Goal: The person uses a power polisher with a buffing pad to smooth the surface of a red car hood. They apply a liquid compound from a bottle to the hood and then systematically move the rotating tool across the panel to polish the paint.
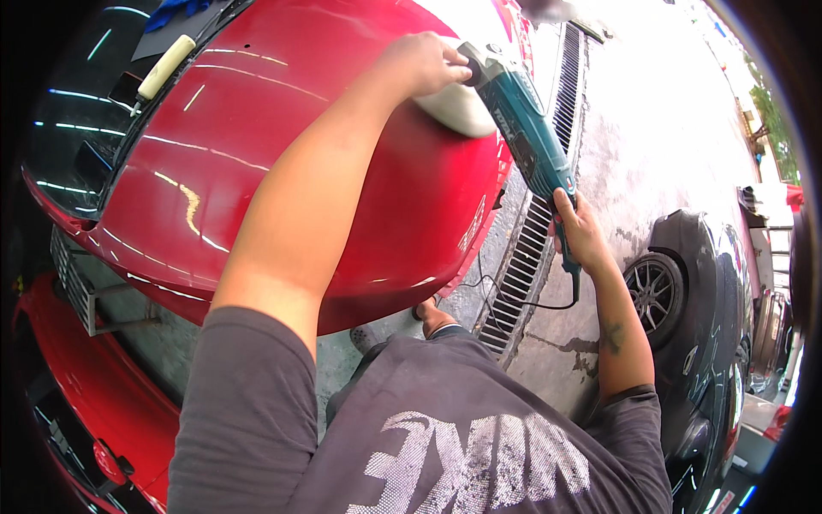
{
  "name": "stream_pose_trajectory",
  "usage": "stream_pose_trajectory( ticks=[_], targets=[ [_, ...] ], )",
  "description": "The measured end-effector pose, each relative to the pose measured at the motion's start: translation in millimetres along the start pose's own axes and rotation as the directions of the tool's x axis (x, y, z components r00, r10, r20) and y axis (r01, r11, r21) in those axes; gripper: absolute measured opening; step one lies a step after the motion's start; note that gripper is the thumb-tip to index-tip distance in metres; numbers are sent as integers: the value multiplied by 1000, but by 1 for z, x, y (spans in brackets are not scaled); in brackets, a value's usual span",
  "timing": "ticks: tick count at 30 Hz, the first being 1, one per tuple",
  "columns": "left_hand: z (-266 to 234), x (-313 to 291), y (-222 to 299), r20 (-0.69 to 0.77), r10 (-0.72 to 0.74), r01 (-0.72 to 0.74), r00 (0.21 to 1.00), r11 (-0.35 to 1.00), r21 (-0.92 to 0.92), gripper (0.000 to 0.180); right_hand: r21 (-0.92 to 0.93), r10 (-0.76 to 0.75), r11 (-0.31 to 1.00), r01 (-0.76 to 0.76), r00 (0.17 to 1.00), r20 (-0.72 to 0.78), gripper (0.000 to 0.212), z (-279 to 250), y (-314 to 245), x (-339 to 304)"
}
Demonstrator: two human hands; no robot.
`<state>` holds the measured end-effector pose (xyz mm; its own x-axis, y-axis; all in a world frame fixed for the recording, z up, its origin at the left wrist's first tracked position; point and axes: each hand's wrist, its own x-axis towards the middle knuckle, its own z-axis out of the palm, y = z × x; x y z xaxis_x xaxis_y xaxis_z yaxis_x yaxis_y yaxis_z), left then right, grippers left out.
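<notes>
A teal and black car polisher (524, 124) stretches over the front edge of a glossy red car hood (368, 206). Its pale round pad (462, 116) rests against the hood, partly covered by my hand and the machine's head. My left hand (424, 64) is closed around the dark front grip beside the head. At the rear, my right hand (580, 230) wraps round the polisher's handle, where a black cord (548, 306) hangs down. A yellowish streak (190, 201) shows on the hood's left part.
A cream bottle (167, 67) lies near the windshield, below a blue cloth (171, 10). A floor drain grate (520, 283) runs along my right. A dark car (702, 283) stands farther right, another red car (94, 403) at lower left, near a metal rack (90, 300).
</notes>
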<state>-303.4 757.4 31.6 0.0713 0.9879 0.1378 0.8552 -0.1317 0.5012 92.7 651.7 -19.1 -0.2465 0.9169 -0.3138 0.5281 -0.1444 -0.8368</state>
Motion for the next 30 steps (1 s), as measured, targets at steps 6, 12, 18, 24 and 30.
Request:
stream_pose_trajectory(
  ticks=[6,12,18,24,30],
  targets=[
    [1,-92,35,-42,-15,10,999,994,-105,40,37,36,999,-39,996,77,51,5,41,-64],
    [-1,-173,77,18,-183,184,983,981,-65,36,41,83,995,-89,988,131,52,19,70,-129],
    [-6,-254,100,-16,-162,161,987,985,-62,36,84,115,987,-135,972,204,59,37,93,-197],
    [30,-297,123,-6,-131,130,991,989,-64,36,81,69,994,-78,991,113,71,36,148,-220],
    [67,-190,95,-32,59,-60,998,998,-35,29,27,26,999,-25,998,-53,73,24,162,-154]
  ],
)
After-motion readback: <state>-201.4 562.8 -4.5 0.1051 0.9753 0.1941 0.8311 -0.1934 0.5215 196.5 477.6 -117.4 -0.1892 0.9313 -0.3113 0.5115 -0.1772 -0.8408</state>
